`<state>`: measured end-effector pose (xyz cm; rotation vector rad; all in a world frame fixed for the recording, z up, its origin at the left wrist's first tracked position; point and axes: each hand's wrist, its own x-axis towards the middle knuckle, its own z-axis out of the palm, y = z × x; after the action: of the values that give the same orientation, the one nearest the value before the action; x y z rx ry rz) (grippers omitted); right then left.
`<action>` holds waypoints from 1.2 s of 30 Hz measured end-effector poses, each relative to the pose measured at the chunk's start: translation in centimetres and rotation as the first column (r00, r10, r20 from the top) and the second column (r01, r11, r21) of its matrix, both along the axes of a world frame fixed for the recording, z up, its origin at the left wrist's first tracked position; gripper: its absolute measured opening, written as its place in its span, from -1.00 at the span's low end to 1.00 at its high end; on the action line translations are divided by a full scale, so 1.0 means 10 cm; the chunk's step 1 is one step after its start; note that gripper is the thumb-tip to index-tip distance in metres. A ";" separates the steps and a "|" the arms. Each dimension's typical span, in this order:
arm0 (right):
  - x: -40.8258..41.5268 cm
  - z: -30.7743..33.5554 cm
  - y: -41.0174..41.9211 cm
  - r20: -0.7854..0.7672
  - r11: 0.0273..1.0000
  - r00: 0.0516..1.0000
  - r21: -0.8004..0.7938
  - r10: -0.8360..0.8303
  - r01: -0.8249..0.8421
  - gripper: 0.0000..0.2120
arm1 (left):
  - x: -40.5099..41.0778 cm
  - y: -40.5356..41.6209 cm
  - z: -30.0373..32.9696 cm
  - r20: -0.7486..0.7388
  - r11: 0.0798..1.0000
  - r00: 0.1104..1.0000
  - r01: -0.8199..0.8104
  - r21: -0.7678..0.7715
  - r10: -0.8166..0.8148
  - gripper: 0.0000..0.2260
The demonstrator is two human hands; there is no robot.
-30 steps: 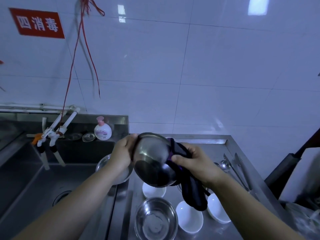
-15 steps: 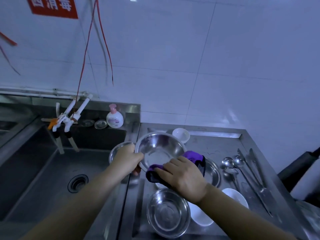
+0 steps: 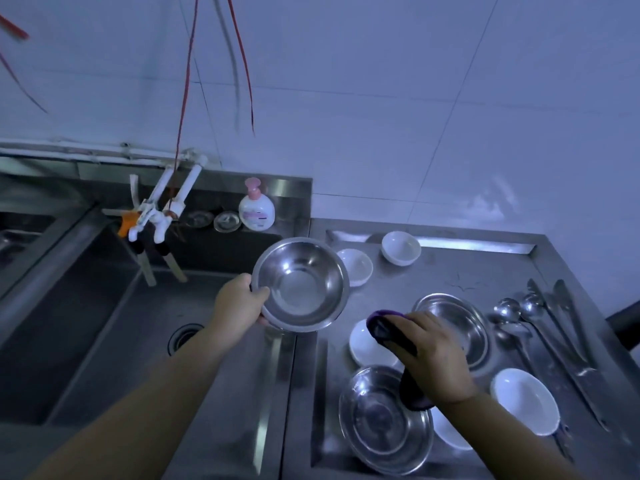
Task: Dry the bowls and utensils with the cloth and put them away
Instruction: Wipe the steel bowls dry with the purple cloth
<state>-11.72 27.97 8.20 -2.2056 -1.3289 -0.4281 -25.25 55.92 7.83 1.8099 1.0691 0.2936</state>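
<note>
Fingers (image 3: 257, 295) curled on steel bowl (image 3: 300, 284)

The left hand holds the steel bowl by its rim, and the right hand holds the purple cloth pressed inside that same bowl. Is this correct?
Not quite. In the head view the left hand does grip the steel bowl by its rim, and the right hand does hold the purple cloth. But the cloth is not inside that bowl: it is apart from it, over the dishes on the counter.
</note>
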 end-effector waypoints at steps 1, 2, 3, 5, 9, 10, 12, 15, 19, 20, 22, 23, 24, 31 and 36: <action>-0.02 -0.06 0.02 -0.034 1.000 0.999 -0.009 -0.028 0.028 -0.76 | 0.02 0.05 -0.07 -0.001 1.000 1.000 -0.014 -0.010 0.014 -0.93; -0.04 -0.12 0.03 -0.063 0.998 0.997 -0.022 -0.052 0.051 -0.75 | 0.04 0.10 -0.13 -0.006 1.000 1.000 -0.029 -0.011 0.029 -0.94; -0.05 -0.18 0.04 -0.091 0.997 0.993 -0.036 -0.070 0.067 -0.74 | 0.06 0.14 -0.19 -0.017 0.999 0.999 -0.042 -0.005 0.042 -0.95; -0.08 -0.27 0.07 -0.141 0.995 0.985 -0.055 -0.096 0.089 -0.72 | 0.11 0.22 -0.32 -0.037 0.998 0.998 -0.059 0.003 0.059 -0.94; -0.11 -0.43 0.09 -0.194 0.989 0.971 -0.059 -0.141 0.133 -0.67 | 0.20 0.34 -0.52 -0.049 0.996 0.995 -0.084 -0.044 0.081 -0.86; -0.12 -0.46 0.10 -0.205 0.989 0.967 -0.052 -0.148 0.141 -0.67 | 0.21 0.36 -0.57 -0.051 0.993 0.994 -0.096 -0.062 0.092 -0.85; -0.13 -0.49 0.11 -0.236 0.987 0.959 -0.038 -0.158 0.154 -0.68 | 0.23 0.39 -0.64 -0.065 0.990 0.992 -0.109 -0.085 0.104 -0.84; -0.13 -0.54 0.13 -0.285 0.983 0.941 -0.041 -0.184 0.179 -0.63 | 0.27 0.44 -0.73 -0.085 0.986 0.990 -0.120 -0.118 0.110 -0.84; -0.13 -0.58 0.16 -0.287 0.979 0.936 -0.058 -0.202 0.193 -0.61 | 0.32 0.46 -0.83 -0.118 0.983 0.987 -0.126 -0.136 0.111 -0.81; -0.13 -0.59 0.17 -0.285 0.979 0.936 -0.061 -0.205 0.195 -0.60 | 0.33 0.46 -0.85 -0.129 0.983 0.986 -0.123 -0.140 0.105 -0.81; -0.13 -0.59 0.18 -0.281 0.979 0.938 -0.055 -0.203 0.196 -0.64 | 0.35 0.46 -0.87 -0.154 0.982 0.984 -0.113 -0.150 0.090 -0.79; -0.13 -0.59 0.19 -0.284 0.979 0.937 -0.050 -0.204 0.198 -0.66 | 0.36 0.46 -0.87 -0.169 0.983 0.982 -0.107 -0.150 0.081 -0.79; -0.13 -0.58 0.20 -0.292 0.978 0.933 -0.048 -0.209 0.204 -0.66 | 0.36 0.46 -0.88 -0.182 0.985 0.981 -0.098 -0.144 0.071 -0.78; -0.11 -0.55 0.24 -0.315 0.971 0.919 -0.072 -0.239 0.228 -0.61 | 0.34 0.41 -0.88 -0.168 0.997 0.985 -0.055 -0.057 0.045 -0.86; -0.11 -0.55 0.24 -0.310 0.973 0.922 -0.082 -0.232 0.217 -0.61 | 0.29 0.37 -0.83 -0.301 0.987 0.953 0.021 0.161 0.029 -0.88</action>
<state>-12.79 30.38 2.70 -2.3547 -0.9278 -0.1128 -22.32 59.63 -0.43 2.0453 1.2919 0.1084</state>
